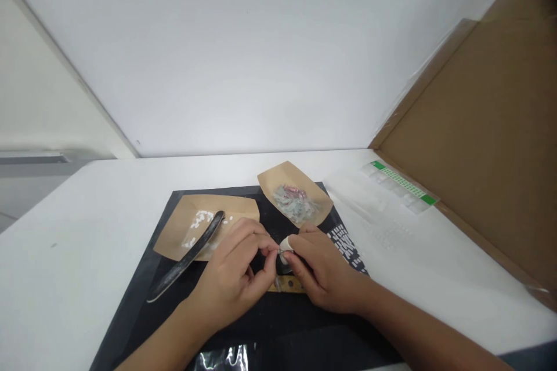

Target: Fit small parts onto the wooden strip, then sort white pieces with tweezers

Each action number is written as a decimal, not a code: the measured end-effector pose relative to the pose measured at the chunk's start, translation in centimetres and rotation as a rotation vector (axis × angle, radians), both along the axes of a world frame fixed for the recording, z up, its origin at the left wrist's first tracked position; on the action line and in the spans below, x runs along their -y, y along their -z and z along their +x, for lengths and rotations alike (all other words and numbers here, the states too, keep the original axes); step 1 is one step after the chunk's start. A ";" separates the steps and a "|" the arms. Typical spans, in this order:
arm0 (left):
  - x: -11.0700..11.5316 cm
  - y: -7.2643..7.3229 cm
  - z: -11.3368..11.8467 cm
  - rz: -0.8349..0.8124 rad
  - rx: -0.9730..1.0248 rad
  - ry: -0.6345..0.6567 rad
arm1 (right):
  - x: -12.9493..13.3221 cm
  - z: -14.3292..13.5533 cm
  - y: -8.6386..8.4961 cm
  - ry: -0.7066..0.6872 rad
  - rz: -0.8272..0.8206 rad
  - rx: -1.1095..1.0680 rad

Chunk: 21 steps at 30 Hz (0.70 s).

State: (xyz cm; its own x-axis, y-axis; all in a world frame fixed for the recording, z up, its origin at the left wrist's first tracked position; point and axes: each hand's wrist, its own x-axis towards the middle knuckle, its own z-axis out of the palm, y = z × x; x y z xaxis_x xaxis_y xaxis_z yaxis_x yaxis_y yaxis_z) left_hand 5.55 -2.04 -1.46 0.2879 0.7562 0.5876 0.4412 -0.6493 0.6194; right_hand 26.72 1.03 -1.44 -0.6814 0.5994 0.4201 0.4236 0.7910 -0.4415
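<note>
The left hand (243, 266) is partly closed, its thumb and index fingertip brought together in a pinch, with the other fingers curled loosely behind. The right hand (324, 266) meets it, thumb and index finger nearly closed around a small piece (281, 251) that lies between the two hands' fingertips; it is too small and too covered to identify. The left fingertips are at its near end, though whether they grip it or only touch it I cannot tell. A white rounded cover (286, 244) sits at the tip of the right index finger; whether it is worn or held is unclear. Just below the fingertips, a yellow strip with dark holes (290, 284) lies on the black mat (278, 330), partly hidden by the hands. Beyond the left hand, a brown paper tray (174, 226) holds small white pieces (201, 218), and a long dark curved tool (187, 258) rests across it, its thin pale end over the mat. Beyond the right hand, a second paper tray (278, 173) holds crumpled grey and pinkish film scraps (296, 203). Small white rectangles (343, 243) lie in rows at the mat's right edge.
</note>
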 end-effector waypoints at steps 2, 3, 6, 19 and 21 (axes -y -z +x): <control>0.0 0.1 0.0 -0.008 0.010 0.004 | 0.0 0.0 -0.2 -0.010 -0.039 -0.017; -0.1 0.1 0.0 -0.014 0.017 0.008 | 0.1 0.0 -0.3 -0.017 -0.064 -0.028; -0.1 0.2 -0.1 -0.030 0.043 0.036 | 0.1 0.1 -0.7 -0.046 -0.169 -0.064; 0.3 -0.5 0.1 -0.083 0.088 0.045 | 0.1 0.2 -2.0 -0.111 -0.591 -0.158; 0.3 -0.5 0.2 -0.088 0.105 0.033 | 0.1 0.2 -2.0 -0.119 -0.626 -0.162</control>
State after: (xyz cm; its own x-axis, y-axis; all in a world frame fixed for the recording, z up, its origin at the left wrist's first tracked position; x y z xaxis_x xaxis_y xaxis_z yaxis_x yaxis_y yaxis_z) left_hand 5.75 -2.34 -0.92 0.2536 0.7974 0.5475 0.3505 -0.6033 0.7163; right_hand 26.94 0.92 0.57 -0.7152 0.6886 0.1195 0.2386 0.4012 -0.8844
